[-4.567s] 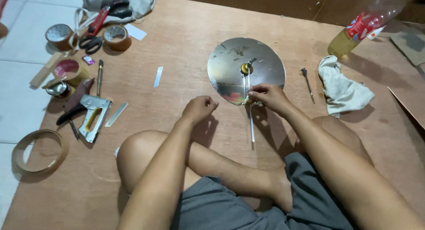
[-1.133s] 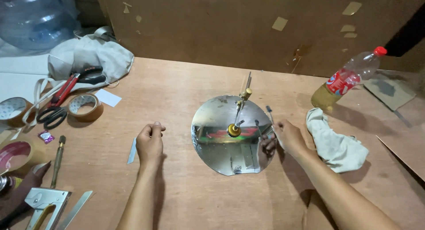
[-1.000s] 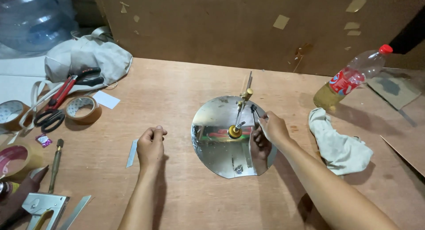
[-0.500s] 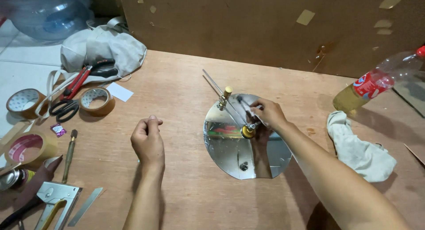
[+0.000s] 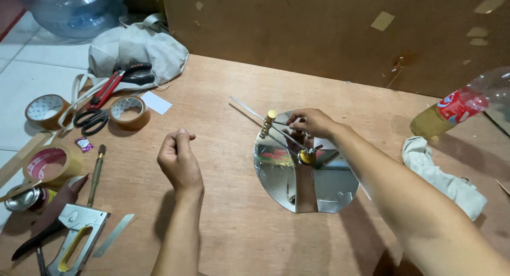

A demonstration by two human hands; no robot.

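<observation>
A round mirror disc lies flat on the wooden board. On it stands a compass-type circle cutter with a thin steel rod, a brass head at the disc's left edge and a brass pivot knob near the disc's middle. My right hand grips the cutter's rod at the disc's far edge. My left hand rests on the board to the left of the disc, fingers curled into a loose fist, holding nothing that I can see.
Left of the board lie tape rolls, black scissors, red pliers, a glass-cutter pen, a staple gun and a grey cloth bag. A white rag and a plastic bottle lie right. A brown wall board stands behind.
The cutter's arm has swung round from pointing up and away to pointing left across the disc's rim, my right hand moving with it. My left hand stayed on the board.
</observation>
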